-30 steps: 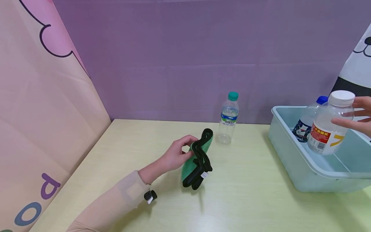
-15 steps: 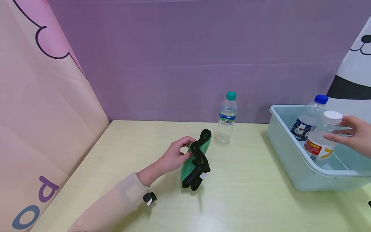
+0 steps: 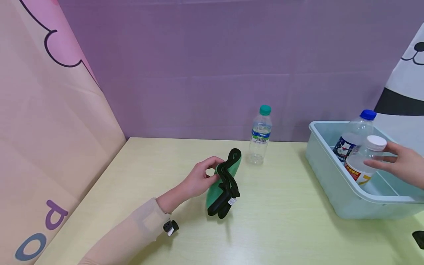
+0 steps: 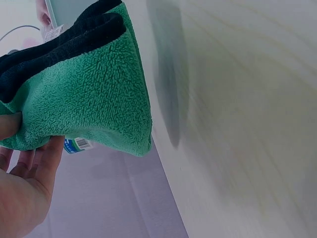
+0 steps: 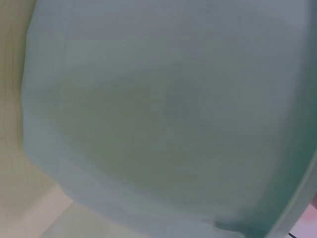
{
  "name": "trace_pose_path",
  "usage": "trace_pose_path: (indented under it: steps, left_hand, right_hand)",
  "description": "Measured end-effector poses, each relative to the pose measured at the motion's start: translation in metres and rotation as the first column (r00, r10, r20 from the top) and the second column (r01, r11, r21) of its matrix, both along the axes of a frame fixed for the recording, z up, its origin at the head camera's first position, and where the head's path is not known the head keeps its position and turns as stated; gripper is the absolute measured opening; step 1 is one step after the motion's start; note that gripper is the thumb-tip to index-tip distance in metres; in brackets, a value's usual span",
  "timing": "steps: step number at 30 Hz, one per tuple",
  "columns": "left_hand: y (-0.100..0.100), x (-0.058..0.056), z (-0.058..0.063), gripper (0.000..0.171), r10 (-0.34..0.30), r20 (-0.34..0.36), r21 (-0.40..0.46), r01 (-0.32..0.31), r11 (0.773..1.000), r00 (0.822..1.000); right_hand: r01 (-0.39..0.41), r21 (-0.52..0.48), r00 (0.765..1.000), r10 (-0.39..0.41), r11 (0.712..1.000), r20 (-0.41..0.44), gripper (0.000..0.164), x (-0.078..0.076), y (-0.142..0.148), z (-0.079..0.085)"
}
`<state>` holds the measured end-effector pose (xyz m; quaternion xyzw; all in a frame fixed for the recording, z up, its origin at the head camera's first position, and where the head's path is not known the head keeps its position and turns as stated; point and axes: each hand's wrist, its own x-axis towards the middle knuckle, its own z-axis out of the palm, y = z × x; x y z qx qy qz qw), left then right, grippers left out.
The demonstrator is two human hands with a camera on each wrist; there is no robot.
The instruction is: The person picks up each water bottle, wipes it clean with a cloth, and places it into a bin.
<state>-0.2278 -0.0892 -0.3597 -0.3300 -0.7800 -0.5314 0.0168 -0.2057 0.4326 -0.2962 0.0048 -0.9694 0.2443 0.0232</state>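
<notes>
In the head view my left hand (image 3: 198, 178) pinches a folded green towel (image 3: 215, 190) with black edging, upright over the table. Up close in the left wrist view, the towel's fluffy face shows, thumb on one side and fingers on the other. At the right, my right hand (image 3: 405, 164) grips a clear plastic bottle (image 3: 361, 161) with a white cap and red-and-yellow label, thumb in front. That bottle is tilted inside a pale blue bin (image 3: 344, 204), its base hidden by the rim. Beside it leans a bottle with a blue cap (image 3: 368, 115).
A clear bottle with a green cap (image 3: 260, 147) stands near the table's back edge, behind the towel. A purple curtain (image 3: 198, 66) hangs behind the table. The bin's outer wall (image 5: 163, 114) fills the right wrist view.
My right hand has moved down and slightly left, lowering the white-capped bottle deeper into the bin. The left hand and towel have hardly moved.
</notes>
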Motion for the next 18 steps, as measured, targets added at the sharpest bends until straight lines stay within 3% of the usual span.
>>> trace_pose_path:
  steps: [11,15,18]
  left_hand:
    - [-0.001,0.001,0.0,0.029,-0.001,0.004,-0.016,0.001,1.0,1.0]
    - [-0.001,0.0,0.0,0.028,-0.001,0.009,-0.016,0.002,1.0,1.0]
    - [-0.002,0.0,0.0,0.028,0.0,0.01,-0.013,0.0,1.0,1.0]
  right_hand:
    - [0.016,-0.031,1.0,-0.015,0.999,0.018,0.081,0.0,0.003,-0.008]
    - [0.009,-0.033,1.0,-0.01,0.999,-0.03,0.087,-0.021,0.034,-0.034]
    - [-0.006,-0.043,0.999,0.005,0.999,-0.033,0.084,-0.024,0.035,-0.035]
